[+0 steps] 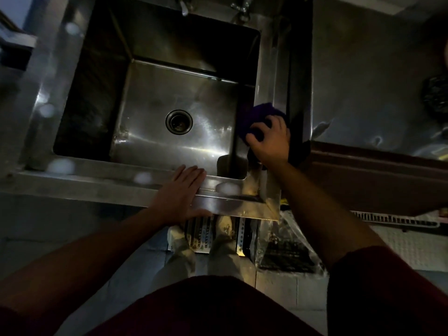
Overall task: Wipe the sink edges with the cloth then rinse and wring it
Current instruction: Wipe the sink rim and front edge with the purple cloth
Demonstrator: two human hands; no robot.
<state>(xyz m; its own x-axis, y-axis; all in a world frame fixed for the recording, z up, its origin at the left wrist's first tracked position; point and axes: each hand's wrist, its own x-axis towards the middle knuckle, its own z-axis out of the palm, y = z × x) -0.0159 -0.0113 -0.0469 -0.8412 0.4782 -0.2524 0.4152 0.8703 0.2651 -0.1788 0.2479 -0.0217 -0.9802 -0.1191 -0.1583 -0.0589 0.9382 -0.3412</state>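
Note:
A deep steel sink [101,166] fills the upper left of the head view, with a round drain [179,121] in its floor. A dark purple cloth [260,115] lies on the sink's right edge. My right hand [271,141] presses down on the cloth with fingers curled over it. My left hand [180,195] lies flat, fingers apart, on the front rim near the right corner, holding nothing. Two taps [184,7] show at the top edge.
A steel counter [368,76] lies to the right of the sink, with a dark object [436,93] at its far right. Below the rim are a floor grate [208,235], my feet and a plastic-wrapped dark item [286,253]. A white rack [392,219] sits lower right.

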